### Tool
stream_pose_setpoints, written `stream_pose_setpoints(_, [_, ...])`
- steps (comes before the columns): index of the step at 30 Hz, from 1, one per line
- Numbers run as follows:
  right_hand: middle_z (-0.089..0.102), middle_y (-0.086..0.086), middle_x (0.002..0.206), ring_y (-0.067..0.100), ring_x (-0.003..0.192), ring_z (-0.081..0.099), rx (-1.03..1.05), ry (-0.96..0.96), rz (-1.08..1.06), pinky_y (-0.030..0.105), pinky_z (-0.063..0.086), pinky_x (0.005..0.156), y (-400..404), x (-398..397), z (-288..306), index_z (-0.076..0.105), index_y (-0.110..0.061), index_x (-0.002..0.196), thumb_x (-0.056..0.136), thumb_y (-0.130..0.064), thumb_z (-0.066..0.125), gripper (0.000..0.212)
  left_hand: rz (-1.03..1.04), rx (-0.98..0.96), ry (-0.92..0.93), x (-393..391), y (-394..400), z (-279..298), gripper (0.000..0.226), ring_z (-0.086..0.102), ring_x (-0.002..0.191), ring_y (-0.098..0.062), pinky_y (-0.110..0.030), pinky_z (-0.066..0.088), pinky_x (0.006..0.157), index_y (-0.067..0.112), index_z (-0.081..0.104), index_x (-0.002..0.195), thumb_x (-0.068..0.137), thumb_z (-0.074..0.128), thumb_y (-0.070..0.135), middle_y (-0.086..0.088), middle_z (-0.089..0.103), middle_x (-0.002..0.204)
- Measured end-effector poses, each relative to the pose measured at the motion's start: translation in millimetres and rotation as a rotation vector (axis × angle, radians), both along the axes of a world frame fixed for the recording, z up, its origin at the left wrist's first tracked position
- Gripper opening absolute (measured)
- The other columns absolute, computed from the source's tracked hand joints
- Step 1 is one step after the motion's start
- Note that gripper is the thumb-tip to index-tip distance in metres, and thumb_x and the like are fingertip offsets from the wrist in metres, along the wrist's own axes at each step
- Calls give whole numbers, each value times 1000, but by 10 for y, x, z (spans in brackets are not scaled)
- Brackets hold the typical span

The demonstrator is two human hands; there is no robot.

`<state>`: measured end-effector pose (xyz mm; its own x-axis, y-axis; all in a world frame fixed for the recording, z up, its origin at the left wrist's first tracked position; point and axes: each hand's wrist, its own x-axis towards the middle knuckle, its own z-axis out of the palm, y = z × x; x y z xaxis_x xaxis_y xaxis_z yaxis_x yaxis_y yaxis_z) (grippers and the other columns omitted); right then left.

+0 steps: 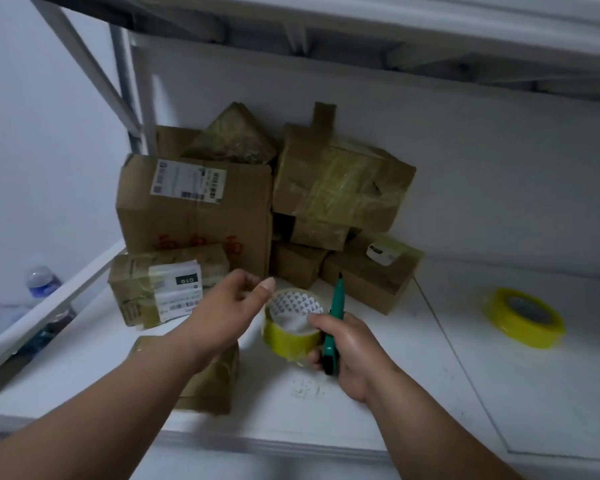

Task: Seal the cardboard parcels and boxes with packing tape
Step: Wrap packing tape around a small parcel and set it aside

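Note:
My right hand point(347, 348) grips a roll of yellow packing tape point(291, 327) together with a green utility knife point(333, 323), just above the white shelf point(430, 393). My left hand point(236, 306) reaches toward the roll, thumb at its upper rim, fingers loosely curled and holding nothing. Under my left forearm lies a small taped parcel point(215, 382). Behind it sits a parcel with a white label point(167, 285). Several cardboard boxes point(194, 209) are piled at the back.
A second roll of yellow tape point(523, 317) lies flat on the shelf at the right. A water bottle point(42, 278) stands below at the far left. An upper shelf point(395, 36) overhangs; a white upright post point(132, 98) stands at the left.

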<state>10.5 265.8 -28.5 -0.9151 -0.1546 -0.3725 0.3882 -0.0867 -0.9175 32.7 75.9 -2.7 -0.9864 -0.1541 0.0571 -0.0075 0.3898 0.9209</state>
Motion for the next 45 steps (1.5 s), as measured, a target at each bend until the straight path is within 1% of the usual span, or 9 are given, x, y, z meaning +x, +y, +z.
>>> stream_pose_setpoints(3, [58, 17, 91, 20, 54, 58, -70, 6, -23, 30, 47, 51, -166, 29, -38, 52, -7, 119, 90, -24, 70, 38, -32, -28, 37, 229, -88, 19, 59, 59, 80, -11, -38, 52, 82, 19, 57, 85, 76, 58, 77, 3, 62, 82])
stream_pose_setpoints(6, [67, 20, 100, 25, 66, 64, -123, -9, -49, 30, 51, 53, -309, 52, -43, 56, -7, 118, 91, -24, 68, 35, -126, -253, 18, 356, -142, -18, 59, 59, 86, -2, -28, 53, 78, 24, 57, 81, 60, 67, 78, 7, 59, 93])
stream_pose_setpoints(12, [65, 16, 90, 19, 55, 61, -158, 19, -30, 32, 50, 53, -531, 162, -31, 56, -6, 118, 93, -24, 67, 33, 1, -401, 89, 443, -277, -161, 17, 60, 93, -3, -26, 52, 82, 25, 62, 80, 79, 78, 31, 9, 59, 103])
stream_pose_setpoints(17, [65, 18, 97, 19, 55, 63, -153, 21, -24, 30, 52, 53, -742, 269, 8, 55, -8, 118, 92, -25, 67, 33, -18, -328, 80, 454, -499, -175, 13, 61, 96, -10, -30, 50, 88, 20, 65, 74, 85, 70, 17, 7, 63, 102])
stream_pose_setpoints(22, [64, 16, 97, 22, 58, 63, -61, 52, -9, 32, 50, 53, -964, 246, 125, 53, -15, 111, 95, -38, 62, 30, -17, 50, -40, 356, -907, -74, 22, 67, 95, -26, -44, 54, 87, 12, 63, 70, 91, 67, 14, 0, 73, 98])
stream_pose_setpoints(31, [60, 7, 99, 20, 76, 60, 922, 191, -50, 27, 40, 54, -1022, 185, -249, 47, -9, 122, 96, -42, 54, 42, -83, 187, -219, 323, -1628, 24, 20, 69, 71, -24, -40, 59, 71, 11, 52, 77, 96, 60, 8, -12, 64, 76])
stream_pose_setpoints(40, [43, 3, 136, 25, 121, 42, 1508, 214, 66, 37, 37, 94, -987, 166, -449, 42, -27, 139, 95, -30, 50, 45, -48, 309, -231, 355, -1725, 52, 15, 70, 71, -26, -35, 61, 67, 8, 55, 81, 95, 60, 4, -16, 62, 76])
stream_pose_setpoints(42, [43, 1, 143, 24, 127, 40, 1372, 326, 26, 36, 35, 98, -1061, 175, -272, 44, -28, 141, 97, -30, 49, 44, -42, 330, -219, 350, -1695, 59, 12, 71, 73, -26, -39, 60, 73, 7, 56, 83, 95, 60, 4, -17, 64, 78])
stream_pose_setpoints(45, [68, 9, 108, 20, 85, 63, 558, 201, -32, 28, 46, 67, -1244, 185, 45, 55, -18, 130, 99, -44, 50, 41, -74, 322, -174, 329, -1622, 87, 14, 71, 76, -24, -42, 60, 79, 6, 56, 82, 95, 60, 6, -16, 66, 82])
